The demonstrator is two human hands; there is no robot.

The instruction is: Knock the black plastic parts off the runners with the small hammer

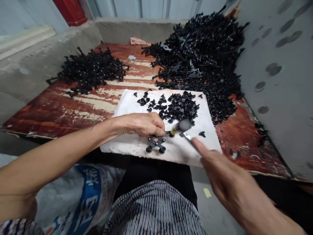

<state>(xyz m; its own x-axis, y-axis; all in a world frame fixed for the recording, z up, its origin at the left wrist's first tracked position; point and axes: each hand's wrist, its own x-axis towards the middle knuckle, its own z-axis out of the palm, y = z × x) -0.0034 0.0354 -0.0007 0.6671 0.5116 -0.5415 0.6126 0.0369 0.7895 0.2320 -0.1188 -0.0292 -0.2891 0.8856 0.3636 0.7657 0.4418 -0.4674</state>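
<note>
My left hand (153, 124) is closed on a black scissor-style linkage (156, 141), pressing it to the white board (133, 147). The linkage has crossed bars, shiny rivets and round black feet at its near end. Its far end reaches right from under my fingers. My right hand (220, 166), blurred, is wrapped round the handle of a hammer (188, 135). The hammer's dark round head is smeared by motion, close to the linkage's right end. Small black mushroom-shaped plugs (183, 106) are heaped on the board beyond both hands. A single plug (202, 134) lies right of the hammer head.
A large pile of black linkages (205, 52) fills the back right of the worn red tabletop (83, 107). A smaller pile (90, 70) sits at the left. A grey panel (271, 81) stands along the right side. Below left is a printed sack (80, 195).
</note>
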